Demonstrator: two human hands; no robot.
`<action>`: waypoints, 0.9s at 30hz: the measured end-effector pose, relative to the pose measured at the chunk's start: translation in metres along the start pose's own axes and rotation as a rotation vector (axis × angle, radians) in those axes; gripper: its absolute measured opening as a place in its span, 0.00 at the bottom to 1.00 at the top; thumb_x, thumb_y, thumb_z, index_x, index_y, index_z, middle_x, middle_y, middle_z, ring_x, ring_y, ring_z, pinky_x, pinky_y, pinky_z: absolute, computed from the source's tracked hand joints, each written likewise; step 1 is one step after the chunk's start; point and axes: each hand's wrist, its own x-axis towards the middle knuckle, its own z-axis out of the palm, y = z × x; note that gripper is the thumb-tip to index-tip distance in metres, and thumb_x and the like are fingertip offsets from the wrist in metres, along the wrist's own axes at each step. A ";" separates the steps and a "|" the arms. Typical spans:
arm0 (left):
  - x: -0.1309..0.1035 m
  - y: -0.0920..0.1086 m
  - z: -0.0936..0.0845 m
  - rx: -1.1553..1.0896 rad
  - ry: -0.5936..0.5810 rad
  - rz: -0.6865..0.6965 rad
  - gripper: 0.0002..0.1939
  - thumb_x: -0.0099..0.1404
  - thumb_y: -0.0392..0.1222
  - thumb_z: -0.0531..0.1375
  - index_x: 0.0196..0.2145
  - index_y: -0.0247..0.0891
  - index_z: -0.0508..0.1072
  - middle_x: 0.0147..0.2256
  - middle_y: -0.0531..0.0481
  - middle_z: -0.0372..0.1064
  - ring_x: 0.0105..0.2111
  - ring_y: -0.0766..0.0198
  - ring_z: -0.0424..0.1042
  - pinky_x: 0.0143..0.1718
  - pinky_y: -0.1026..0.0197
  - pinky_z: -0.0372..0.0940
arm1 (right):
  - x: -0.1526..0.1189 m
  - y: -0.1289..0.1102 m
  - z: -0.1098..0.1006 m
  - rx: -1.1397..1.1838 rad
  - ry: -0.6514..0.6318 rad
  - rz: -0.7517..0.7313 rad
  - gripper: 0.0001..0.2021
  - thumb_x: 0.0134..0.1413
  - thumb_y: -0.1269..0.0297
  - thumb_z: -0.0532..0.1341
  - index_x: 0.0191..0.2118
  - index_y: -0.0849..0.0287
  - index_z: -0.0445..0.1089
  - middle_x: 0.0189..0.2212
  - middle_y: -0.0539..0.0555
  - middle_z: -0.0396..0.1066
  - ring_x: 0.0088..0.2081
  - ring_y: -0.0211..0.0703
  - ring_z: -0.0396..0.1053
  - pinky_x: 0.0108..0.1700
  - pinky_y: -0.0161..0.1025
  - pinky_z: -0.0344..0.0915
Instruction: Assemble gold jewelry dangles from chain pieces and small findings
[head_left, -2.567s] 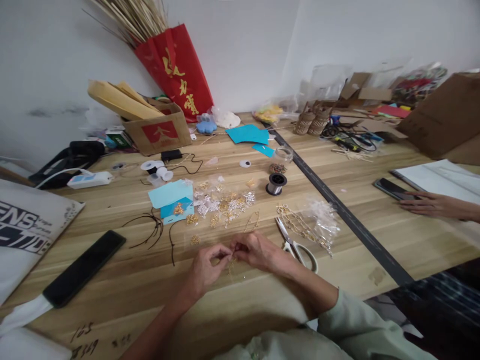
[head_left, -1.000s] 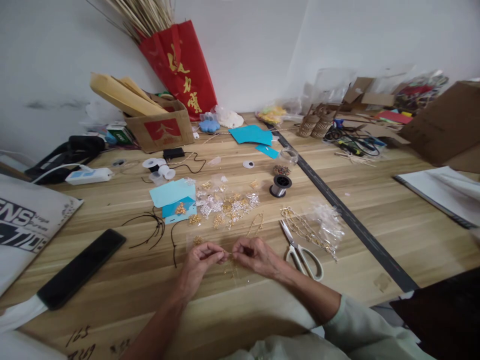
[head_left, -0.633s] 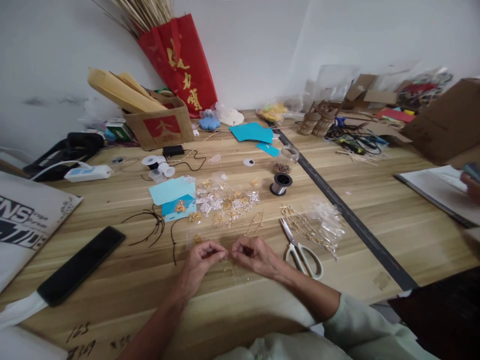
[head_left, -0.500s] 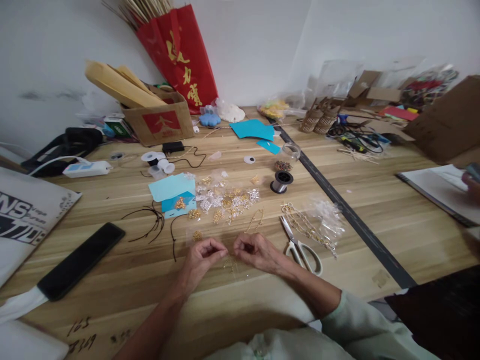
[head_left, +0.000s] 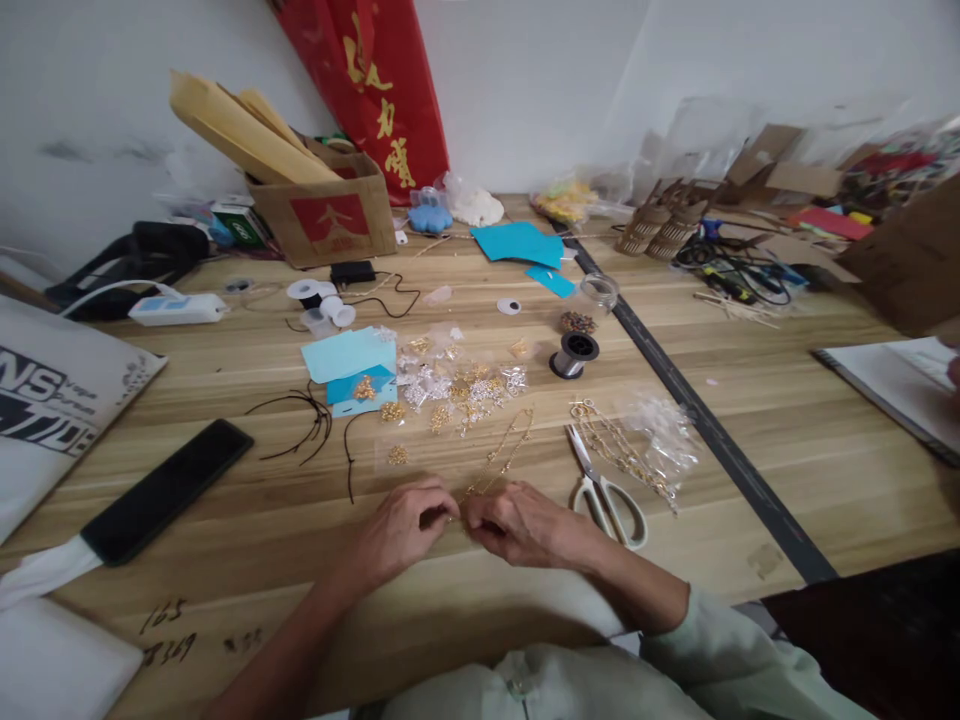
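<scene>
My left hand is closed in a pinch, with a tiny gold glint at its fingertips; the piece is too small to name. Almost touching it, my right hand is curled shut at the near end of a thin gold chain. That chain lies in a narrow loop on the table and runs under the right fingers. Just beyond my hands are small bags of gold and silver jewelry findings. White-handled scissors rest beside my right wrist, and gold necklaces lie past them.
A wire spool and a bead jar stand farther back. Blue cards and black cords lie to the left, near a black phone. At the right edge, another person's hand is partly visible by a notebook.
My hands have turned more knuckles-up and stay close together. More of the gold chain shows stretched out on the table beyond them. The view has tilted slightly downward.
</scene>
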 end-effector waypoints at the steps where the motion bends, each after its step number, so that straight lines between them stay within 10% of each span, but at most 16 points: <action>1: -0.001 0.001 0.000 0.019 -0.017 0.012 0.12 0.57 0.28 0.54 0.27 0.39 0.76 0.27 0.50 0.69 0.28 0.64 0.69 0.31 0.65 0.60 | 0.000 0.000 0.001 -0.009 -0.005 0.005 0.05 0.51 0.75 0.56 0.28 0.60 0.67 0.23 0.50 0.67 0.24 0.35 0.60 0.28 0.33 0.49; 27: -0.007 0.006 -0.001 0.120 -0.216 0.058 0.10 0.63 0.30 0.53 0.29 0.36 0.72 0.30 0.51 0.65 0.33 0.65 0.66 0.35 0.64 0.58 | 0.003 -0.003 0.012 -0.190 -0.032 -0.014 0.03 0.56 0.72 0.55 0.35 0.60 0.64 0.28 0.52 0.73 0.29 0.38 0.68 0.28 0.35 0.48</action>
